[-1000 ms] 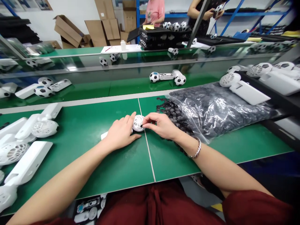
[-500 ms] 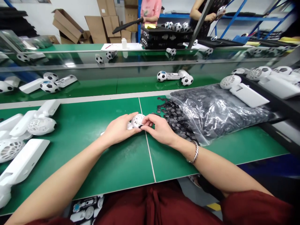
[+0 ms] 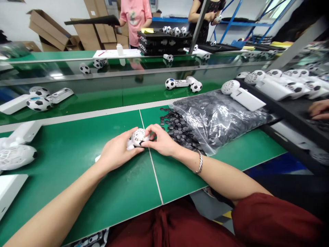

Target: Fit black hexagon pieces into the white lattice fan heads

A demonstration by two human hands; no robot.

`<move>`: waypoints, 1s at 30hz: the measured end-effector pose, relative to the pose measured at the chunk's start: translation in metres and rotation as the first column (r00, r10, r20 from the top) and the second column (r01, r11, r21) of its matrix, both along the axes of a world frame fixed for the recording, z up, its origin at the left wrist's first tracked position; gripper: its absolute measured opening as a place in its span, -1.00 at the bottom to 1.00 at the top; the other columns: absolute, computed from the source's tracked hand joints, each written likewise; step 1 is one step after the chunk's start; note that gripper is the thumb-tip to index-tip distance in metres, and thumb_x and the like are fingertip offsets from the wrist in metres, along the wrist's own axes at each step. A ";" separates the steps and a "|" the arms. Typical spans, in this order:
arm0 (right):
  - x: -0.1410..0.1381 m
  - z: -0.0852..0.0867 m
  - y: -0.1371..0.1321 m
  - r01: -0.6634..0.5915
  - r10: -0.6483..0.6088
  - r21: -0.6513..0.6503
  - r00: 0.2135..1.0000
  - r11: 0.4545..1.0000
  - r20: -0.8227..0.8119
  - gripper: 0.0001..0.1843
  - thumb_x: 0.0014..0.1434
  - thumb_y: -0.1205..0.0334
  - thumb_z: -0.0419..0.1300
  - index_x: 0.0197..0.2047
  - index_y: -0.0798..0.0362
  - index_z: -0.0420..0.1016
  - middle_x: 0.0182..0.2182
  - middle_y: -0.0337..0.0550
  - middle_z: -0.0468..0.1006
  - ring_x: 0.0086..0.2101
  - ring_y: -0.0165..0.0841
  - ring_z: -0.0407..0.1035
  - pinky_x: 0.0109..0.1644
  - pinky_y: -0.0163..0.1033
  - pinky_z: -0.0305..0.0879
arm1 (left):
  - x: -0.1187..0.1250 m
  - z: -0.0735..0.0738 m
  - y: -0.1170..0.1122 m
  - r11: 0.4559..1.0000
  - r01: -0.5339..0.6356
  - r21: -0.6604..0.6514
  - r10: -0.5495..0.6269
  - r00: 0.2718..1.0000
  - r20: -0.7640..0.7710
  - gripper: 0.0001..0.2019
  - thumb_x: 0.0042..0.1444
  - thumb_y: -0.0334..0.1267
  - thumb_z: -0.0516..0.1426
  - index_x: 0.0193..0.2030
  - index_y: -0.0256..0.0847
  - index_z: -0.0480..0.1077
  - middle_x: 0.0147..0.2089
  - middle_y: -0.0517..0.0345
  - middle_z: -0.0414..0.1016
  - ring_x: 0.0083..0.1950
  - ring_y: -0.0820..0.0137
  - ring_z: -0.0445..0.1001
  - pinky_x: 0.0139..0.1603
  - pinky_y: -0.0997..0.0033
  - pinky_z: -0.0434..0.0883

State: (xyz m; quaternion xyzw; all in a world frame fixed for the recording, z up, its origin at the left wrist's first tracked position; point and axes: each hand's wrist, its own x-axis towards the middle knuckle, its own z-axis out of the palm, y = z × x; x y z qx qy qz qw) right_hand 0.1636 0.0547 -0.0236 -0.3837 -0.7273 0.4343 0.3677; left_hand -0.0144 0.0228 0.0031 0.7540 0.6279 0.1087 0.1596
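Over the green tabletop, my left hand (image 3: 117,151) is closed around a white football-shaped plastic housing (image 3: 139,136) with a lattice top. Part of its white handle shows beside the palm; the rest is hidden under the hand. My right hand (image 3: 160,140) grips the ball's right side, index finger near the top and thumb low at the front. By the thumb tip, a small black patch (image 3: 141,143) shows on the ball. Whether the right fingers also hold a loose piece is hidden. Right of that hand lies a pile of small black pieces (image 3: 180,128).
A clear plastic bag (image 3: 213,116) full of black pieces lies at right, with a white housing (image 3: 246,97) on it. More white housings (image 3: 16,156) stand at left. Beyond is a conveyor (image 3: 102,99) carrying football-shaped units. Another person's hand (image 3: 320,109) is at far right; two people stand behind.
The view has swung to the right and things appear further left. Both hands stay on the housing, and the right thumb presses low on it. Another person's hand has appeared at right.
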 end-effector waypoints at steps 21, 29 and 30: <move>0.003 0.004 -0.008 0.029 -0.046 0.185 0.995 0.982 0.089 -0.94 -0.02 0.37 0.26 -0.45 0.11 0.43 -0.47 -0.25 0.44 -0.42 -0.47 0.31 -0.30 -0.35 0.24 | -0.002 0.002 0.000 0.998 -0.034 -0.046 0.038 0.997 0.069 -0.36 -0.01 0.12 0.07 0.22 0.03 0.11 0.17 0.22 0.31 0.10 0.15 0.34 -0.07 0.26 0.37; 0.003 0.004 -0.007 0.032 -0.097 0.277 0.969 0.960 0.226 -0.93 0.05 0.29 0.24 -0.44 0.08 0.43 -0.46 -0.29 0.48 -0.42 -0.47 0.32 -0.31 -0.35 0.16 | -0.005 0.002 0.001 0.999 -0.005 -0.047 0.010 0.995 0.097 -0.35 0.01 0.12 0.06 0.24 -0.03 0.09 0.20 0.19 0.26 0.14 0.15 0.30 -0.02 0.26 0.35; 0.003 0.003 -0.007 0.028 -0.116 0.332 0.962 0.943 0.247 -0.92 0.06 0.27 0.23 -0.44 0.08 0.43 -0.45 -0.29 0.49 -0.40 -0.46 0.33 -0.29 -0.34 0.14 | -0.005 0.002 0.001 0.999 -0.008 -0.045 0.012 0.996 0.088 -0.35 0.01 0.12 0.06 0.24 -0.03 0.09 0.19 0.19 0.27 0.13 0.15 0.31 -0.03 0.25 0.35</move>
